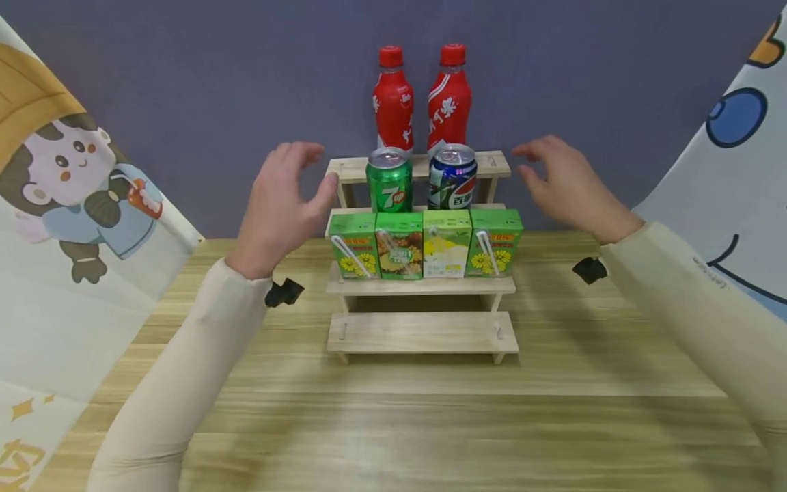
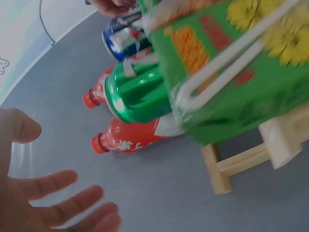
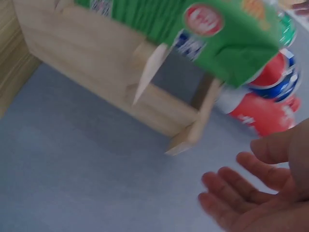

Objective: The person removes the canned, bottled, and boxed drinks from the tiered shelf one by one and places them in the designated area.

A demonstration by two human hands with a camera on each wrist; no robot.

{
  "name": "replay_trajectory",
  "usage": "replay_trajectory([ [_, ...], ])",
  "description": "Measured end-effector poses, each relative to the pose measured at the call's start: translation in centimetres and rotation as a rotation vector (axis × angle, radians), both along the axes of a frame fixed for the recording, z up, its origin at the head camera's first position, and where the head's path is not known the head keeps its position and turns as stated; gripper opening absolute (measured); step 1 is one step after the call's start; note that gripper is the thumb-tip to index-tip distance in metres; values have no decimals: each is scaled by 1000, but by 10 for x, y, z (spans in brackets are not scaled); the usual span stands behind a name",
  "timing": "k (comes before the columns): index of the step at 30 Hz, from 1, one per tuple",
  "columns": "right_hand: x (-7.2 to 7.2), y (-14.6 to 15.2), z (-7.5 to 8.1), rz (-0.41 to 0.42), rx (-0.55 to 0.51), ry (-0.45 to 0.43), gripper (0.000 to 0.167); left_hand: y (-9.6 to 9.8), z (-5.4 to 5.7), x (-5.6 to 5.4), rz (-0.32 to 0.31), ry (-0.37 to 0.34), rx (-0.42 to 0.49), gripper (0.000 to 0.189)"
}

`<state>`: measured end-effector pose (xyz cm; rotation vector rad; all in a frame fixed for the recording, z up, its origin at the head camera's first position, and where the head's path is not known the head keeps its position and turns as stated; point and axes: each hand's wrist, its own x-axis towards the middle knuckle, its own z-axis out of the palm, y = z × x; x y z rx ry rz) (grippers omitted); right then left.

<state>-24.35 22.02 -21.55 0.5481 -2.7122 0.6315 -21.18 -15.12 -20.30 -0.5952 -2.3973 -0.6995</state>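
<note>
Flanking the wooden rack [image 1: 423, 333], left hand [image 1: 275, 208] and right hand [image 1: 567, 183] hover, fingers [image 2: 72, 208] apart.

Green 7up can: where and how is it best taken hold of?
Probably by the upper sides of the green can, from above and slightly left: it stands upright, drink cartons hide its base, a red bottle rises behind, and the blue can flanks its right, leaving its left side open.
</note>
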Motion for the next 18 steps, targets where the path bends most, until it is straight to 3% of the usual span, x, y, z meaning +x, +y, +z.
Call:
replay_trajectory([
  [4, -16, 2, -3, 0, -15, 12, 34, 3, 19, -12, -30, 55, 9, 37],
  [8, -28, 2, -8, -9, -36, -4, 33, 6, 32, -24, -24, 48, 3, 37],
  [18, -43, 2, -15, -47, -83, -82, 31, 11, 43, -44, 35, -31, -38, 40],
])
